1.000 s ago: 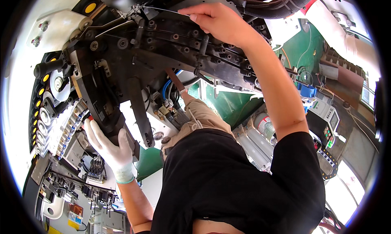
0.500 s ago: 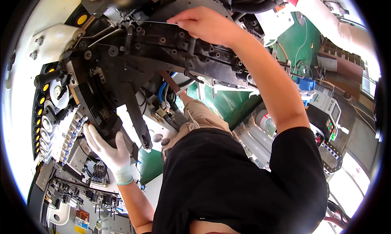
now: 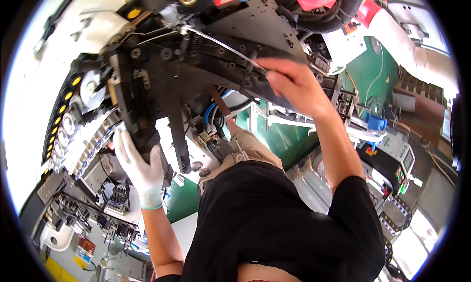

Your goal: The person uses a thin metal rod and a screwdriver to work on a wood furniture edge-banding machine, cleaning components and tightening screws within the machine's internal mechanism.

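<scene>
My right hand [image 3: 294, 88], bare, is closed in a pinch beside the dark machine arm. From its fingers a thin shiny strand [image 3: 221, 44], like wire or a narrow strip, runs taut up and left to small metal fittings [image 3: 184, 29] on the machine. My left hand [image 3: 142, 166] wears a white glove with a green cuff edge. Its fingers are stretched out and its thumb stands apart, beside a black metal block [image 3: 143, 139] low on the machine. The glove hides where the palm meets the block.
A black flat bar [image 3: 179, 134] sticks down from the machine between my arms. White rollers [image 3: 91, 86] line the left side. Blue hoses [image 3: 211, 114] hang behind the frame. A thick black ribbed hose [image 3: 338, 17] and a white robot arm [image 3: 417, 51] stand at the upper right.
My right hand has drawn back, right and downward, with the strand, of which a longer stretch now shows. The whole view has shifted slightly; my left hand stays beside the block.
</scene>
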